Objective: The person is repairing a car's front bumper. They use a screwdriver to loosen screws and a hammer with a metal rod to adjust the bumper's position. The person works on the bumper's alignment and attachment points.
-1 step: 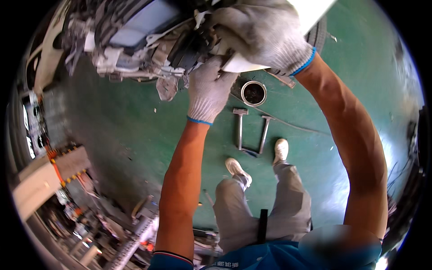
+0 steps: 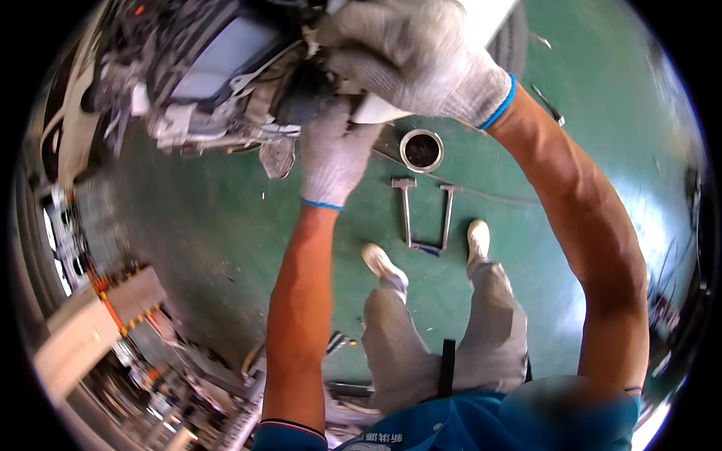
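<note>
Both hands wear whitish knit gloves with blue cuffs and work at the torn-open front end of a vehicle [image 2: 203, 120]. My left hand [image 2: 338, 158] reaches up into it beside a dark part [image 2: 301, 94]; its fingertips are hidden among the parts. Above and to the right, my right hand [image 2: 425, 60] bends over the same spot, fingers curled and closed. What lies in its grip is hidden and blurred. A white body panel [image 2: 376, 110] shows its corner just under the right hand, and its upper part runs on behind that hand.
On the green floor stands an open round can [image 2: 439, 144] with dark contents. Nearer my feet lie two hammer-like tools [image 2: 407, 214], [image 2: 447, 218]. A tyre [image 2: 509, 45] is at the upper right, close to a thin dark tool [image 2: 547, 105]. Cluttered parts and a beige panel [image 2: 71, 338] fill the lower left.
Both hands and the vehicle front appear slightly farther left in the picture as the view shifts. A thin dark tool on the floor at right now shows. The hands stay at the same spot.
</note>
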`<state>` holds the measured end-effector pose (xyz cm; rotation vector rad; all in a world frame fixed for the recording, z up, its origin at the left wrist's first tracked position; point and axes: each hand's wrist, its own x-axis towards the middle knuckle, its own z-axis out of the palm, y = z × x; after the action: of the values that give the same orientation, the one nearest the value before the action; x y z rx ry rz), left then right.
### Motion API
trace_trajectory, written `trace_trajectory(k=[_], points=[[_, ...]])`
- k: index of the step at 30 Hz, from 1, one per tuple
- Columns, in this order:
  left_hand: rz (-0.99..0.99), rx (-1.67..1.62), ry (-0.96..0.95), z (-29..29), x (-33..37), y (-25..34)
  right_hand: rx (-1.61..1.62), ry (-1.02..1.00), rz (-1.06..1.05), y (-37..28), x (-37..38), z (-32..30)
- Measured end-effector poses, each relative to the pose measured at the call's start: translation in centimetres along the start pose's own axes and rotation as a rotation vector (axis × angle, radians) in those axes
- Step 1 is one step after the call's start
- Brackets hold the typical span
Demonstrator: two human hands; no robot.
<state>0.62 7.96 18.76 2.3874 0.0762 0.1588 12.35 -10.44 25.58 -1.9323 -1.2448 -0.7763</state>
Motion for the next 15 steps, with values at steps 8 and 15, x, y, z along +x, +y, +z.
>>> trace_trajectory(k=[8,15], points=[[0.285,-0.195,-0.059,1.2,0.4,-3.6,0.136,0.336,1.706,-7.6,-27.9,-1.9],[0.332,-0.467,0.021,0.3,-8.0,-8.5,-0.184,-0.548,2.464,-31.9,-56.1,12.7]])
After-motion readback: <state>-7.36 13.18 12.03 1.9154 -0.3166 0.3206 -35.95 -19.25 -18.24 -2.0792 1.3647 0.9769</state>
